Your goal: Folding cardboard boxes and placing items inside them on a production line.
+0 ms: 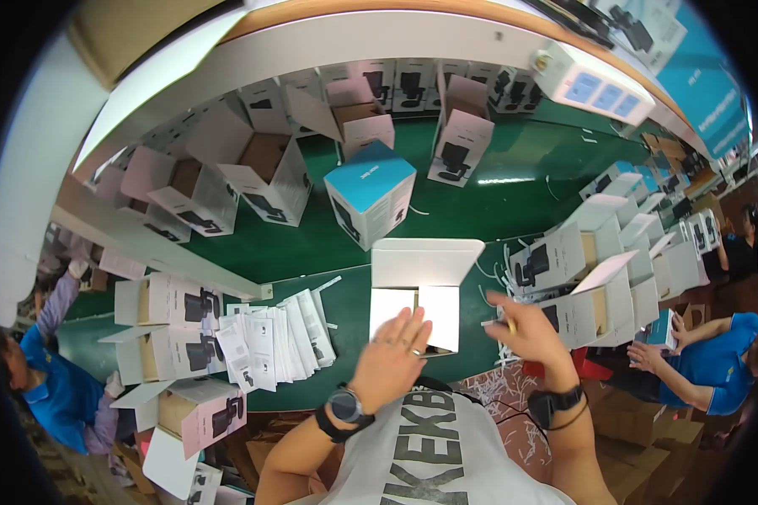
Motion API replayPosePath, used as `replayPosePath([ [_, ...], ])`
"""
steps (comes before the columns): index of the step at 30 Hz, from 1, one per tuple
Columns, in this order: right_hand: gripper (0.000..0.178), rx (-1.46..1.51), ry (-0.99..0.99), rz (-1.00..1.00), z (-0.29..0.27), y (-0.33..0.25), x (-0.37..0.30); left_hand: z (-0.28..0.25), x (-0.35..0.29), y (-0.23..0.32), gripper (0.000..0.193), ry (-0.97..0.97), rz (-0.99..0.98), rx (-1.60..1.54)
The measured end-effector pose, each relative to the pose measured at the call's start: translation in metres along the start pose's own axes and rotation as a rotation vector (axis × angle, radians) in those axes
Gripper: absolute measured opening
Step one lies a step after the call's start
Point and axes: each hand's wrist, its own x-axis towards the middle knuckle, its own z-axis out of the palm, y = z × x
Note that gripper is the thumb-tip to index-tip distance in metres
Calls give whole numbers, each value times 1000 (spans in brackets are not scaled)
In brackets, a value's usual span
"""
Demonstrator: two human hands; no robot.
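We've got the open white carton (438,307) right in front of us on the green bench (349,316), tall flap up at the far side, two inner flaps folded in w/ a narrow gap btwn. Our L hand (387,360) lies flat on its near L part, fingers straight, pressing not gripping; our R hand (535,332) hangs just off its R side, fingers part-curled, & we can't tell if it pinches anything. Carton's prob. thin stiff card: light if empty, but the contents are hidden, so wt's a guess. Smooth faces may slip a bit; flaps & corners would crease under a hard push. Best hold: both side walls, low down, palms flat, not the tall flap. Nearby: fanned stack of printed leaflets (282,341) to the L, blue-topped carton (370,198) beyond, open cartons (556,261) crowding the R. Loose paper strips (504,282) lie btwn carton & R row, so they could snag under the base. Upright post (164,240) limits reach far L. White power strip (594,88) sits up top, clear of us. Co-workers either side (L (59,396), R (724,362)) are well apart from our hands.
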Motion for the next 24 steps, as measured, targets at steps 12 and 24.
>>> replayPosePath([
  [12, 53, 564, 183, -103, 60, -11, -19, 23, -12, -17, 64, 547, -167, -1065],
  [24, 57, -27, 521, -395, 119, 36, -37, 21, -45, -42, 45, 167, -124, -775],
])
